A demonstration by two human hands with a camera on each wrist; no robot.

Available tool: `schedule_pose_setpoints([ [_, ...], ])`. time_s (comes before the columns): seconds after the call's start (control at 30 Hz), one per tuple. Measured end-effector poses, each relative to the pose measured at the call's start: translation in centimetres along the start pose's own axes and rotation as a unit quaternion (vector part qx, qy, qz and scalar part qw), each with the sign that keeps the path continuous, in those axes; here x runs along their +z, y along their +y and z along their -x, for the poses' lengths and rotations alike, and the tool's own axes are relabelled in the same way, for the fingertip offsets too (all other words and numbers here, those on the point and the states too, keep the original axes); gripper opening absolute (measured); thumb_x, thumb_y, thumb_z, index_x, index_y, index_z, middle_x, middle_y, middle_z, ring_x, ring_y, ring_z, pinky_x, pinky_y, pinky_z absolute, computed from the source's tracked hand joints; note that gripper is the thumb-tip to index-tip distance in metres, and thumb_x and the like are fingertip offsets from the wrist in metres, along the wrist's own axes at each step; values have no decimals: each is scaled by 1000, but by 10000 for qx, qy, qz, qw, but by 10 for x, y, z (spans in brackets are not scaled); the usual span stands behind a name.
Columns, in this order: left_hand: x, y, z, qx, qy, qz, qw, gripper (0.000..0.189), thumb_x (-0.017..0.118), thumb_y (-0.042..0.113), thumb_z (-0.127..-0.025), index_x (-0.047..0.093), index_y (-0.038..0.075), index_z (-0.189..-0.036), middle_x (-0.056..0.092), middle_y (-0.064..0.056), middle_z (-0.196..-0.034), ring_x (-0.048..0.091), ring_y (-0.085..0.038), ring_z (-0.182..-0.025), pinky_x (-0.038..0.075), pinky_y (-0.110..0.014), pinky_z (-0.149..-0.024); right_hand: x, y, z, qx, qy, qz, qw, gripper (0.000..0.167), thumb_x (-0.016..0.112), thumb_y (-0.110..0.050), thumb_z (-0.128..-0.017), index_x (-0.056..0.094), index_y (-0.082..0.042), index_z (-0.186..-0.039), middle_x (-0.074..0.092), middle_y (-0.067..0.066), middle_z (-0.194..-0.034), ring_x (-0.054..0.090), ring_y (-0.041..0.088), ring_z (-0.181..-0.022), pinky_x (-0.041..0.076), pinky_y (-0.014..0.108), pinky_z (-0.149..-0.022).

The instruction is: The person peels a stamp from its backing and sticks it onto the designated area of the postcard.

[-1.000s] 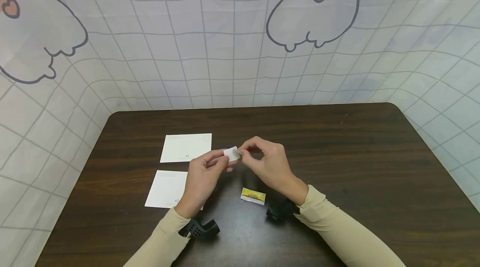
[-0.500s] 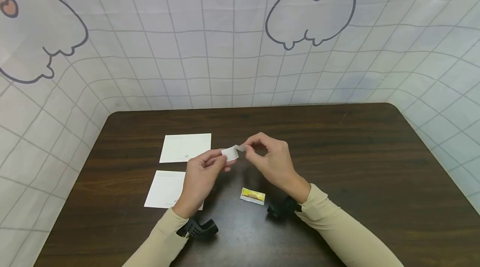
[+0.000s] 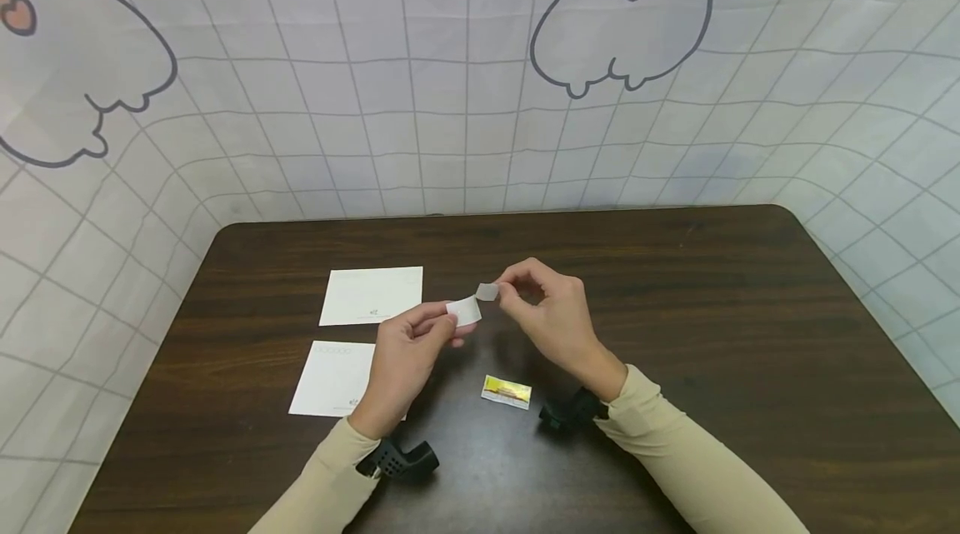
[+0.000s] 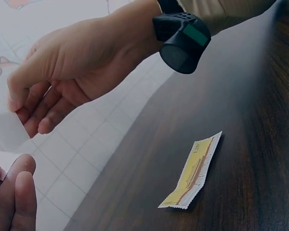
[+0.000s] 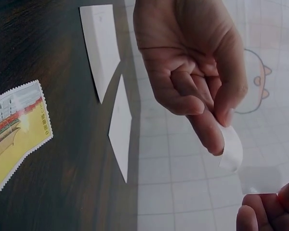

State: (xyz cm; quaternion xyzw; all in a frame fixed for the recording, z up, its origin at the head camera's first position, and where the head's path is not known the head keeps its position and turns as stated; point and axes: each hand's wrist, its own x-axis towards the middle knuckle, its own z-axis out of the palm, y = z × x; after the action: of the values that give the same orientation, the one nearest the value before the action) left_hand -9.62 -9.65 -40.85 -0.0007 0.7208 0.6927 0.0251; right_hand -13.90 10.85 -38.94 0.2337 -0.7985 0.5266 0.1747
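My left hand [image 3: 401,355] pinches a small white piece [image 3: 464,311] that looks like double-sided tape, between thumb and fingers. Opposite it, my right hand [image 3: 555,317] pinches a thinner, translucent strip [image 3: 487,291] by its right end. The right wrist view shows the white piece [image 5: 231,151] curling and the see-through strip [image 5: 262,180] close beside it; whether their edges still touch I cannot tell. Below the hands a yellow postage stamp [image 3: 506,392] with perforated edges lies on the table, slightly bent in the left wrist view.
Two white postcards lie at the left of the dark wooden table [image 3: 675,309]: a far postcard [image 3: 367,292] and a near postcard [image 3: 330,371], partly covered by the left hand and wrist. A gridded white curtain [image 3: 465,101] hangs behind and at the sides.
The right hand has drawn away to the right and slightly upward, pulling the translucent strip off the white piece. The left hand has stayed almost still; stamp and postcards have not moved.
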Motion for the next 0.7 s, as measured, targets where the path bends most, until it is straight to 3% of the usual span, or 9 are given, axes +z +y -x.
schedule_pose_setpoints([
  [0.23,-2,2,1,13,71,-94,9999,25,63,12,-102,71,4,-124,80,-15,-110,77,-42,-101,61,-22,-88,-1,1,0,127,53,-50,9999,9,71,2,-91,72,-7,-94,78,9,-89,69,7,-76,57,17,-66],
  [0.47,-2,3,1,-15,45,-157,9999,25,62,13,-102,71,5,-125,81,-14,-110,77,-40,-103,61,-22,-88,-3,2,0,364,45,-169,9992,6,71,0,-92,72,-6,-95,77,12,-90,70,2,-78,60,15,-74],
  [0.7,-3,6,1,-23,78,-255,9996,25,62,14,-103,71,5,-125,81,-12,-109,77,-39,-102,60,-21,-91,-6,8,-2,804,-120,-462,9956,3,69,-2,-96,70,-2,-99,76,18,-89,75,19,-73,63,19,-71],
])
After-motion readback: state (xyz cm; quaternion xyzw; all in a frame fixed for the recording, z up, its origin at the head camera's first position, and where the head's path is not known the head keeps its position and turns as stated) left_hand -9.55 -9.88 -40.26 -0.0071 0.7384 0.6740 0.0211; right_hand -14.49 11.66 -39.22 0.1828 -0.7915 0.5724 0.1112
